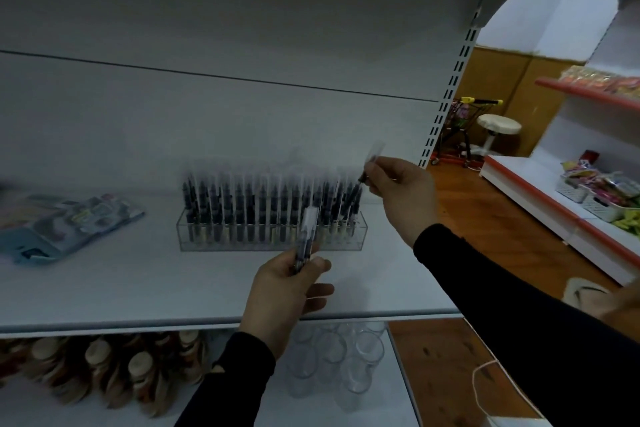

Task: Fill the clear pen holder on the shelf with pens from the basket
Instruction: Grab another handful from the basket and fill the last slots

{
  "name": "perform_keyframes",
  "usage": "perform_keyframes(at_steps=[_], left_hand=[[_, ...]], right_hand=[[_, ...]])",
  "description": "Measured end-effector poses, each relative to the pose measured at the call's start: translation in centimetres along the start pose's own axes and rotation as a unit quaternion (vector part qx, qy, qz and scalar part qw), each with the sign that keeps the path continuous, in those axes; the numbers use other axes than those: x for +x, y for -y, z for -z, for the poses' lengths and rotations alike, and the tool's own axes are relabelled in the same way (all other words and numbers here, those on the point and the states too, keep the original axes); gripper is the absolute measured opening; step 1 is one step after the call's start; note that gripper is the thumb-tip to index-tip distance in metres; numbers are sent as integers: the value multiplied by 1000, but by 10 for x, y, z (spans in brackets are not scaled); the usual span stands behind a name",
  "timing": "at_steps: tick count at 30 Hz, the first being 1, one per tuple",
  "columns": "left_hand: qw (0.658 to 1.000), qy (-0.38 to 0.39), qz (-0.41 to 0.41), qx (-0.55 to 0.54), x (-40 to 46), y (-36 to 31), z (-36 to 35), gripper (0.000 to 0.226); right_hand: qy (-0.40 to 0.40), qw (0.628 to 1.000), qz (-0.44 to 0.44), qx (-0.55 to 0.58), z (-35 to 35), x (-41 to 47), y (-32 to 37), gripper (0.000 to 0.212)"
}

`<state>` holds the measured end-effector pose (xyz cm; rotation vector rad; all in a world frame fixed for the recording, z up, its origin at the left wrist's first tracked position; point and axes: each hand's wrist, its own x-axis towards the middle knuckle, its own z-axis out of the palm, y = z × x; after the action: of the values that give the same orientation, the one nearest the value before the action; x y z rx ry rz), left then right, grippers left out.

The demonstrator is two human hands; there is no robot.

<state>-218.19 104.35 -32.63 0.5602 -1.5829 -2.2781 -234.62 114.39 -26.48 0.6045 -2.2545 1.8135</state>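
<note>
A clear pen holder (270,242) stands on the white shelf (138,288), packed with several upright dark pens. My right hand (398,194) pinches one pen (363,177) by its upper end, tilted, its tip over the holder's right end. My left hand (287,295) is in front of the holder and grips a small bunch of pens (306,236) pointing up. The basket is out of view.
A blue blister pack (65,222) lies on the shelf at the left. Below are bottles (114,367) and clear glasses (332,357). At the right stand another shelf unit with goods (595,198), a white stool (498,125) and a small cart (460,128).
</note>
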Motion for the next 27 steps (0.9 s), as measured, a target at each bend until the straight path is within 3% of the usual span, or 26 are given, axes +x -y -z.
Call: perform_keyframes(at_steps=[27], left_hand=[[1000, -10, 0, 6, 4, -3, 4, 11]], right_hand=[[84, 974, 46, -205, -24, -15, -18, 24]])
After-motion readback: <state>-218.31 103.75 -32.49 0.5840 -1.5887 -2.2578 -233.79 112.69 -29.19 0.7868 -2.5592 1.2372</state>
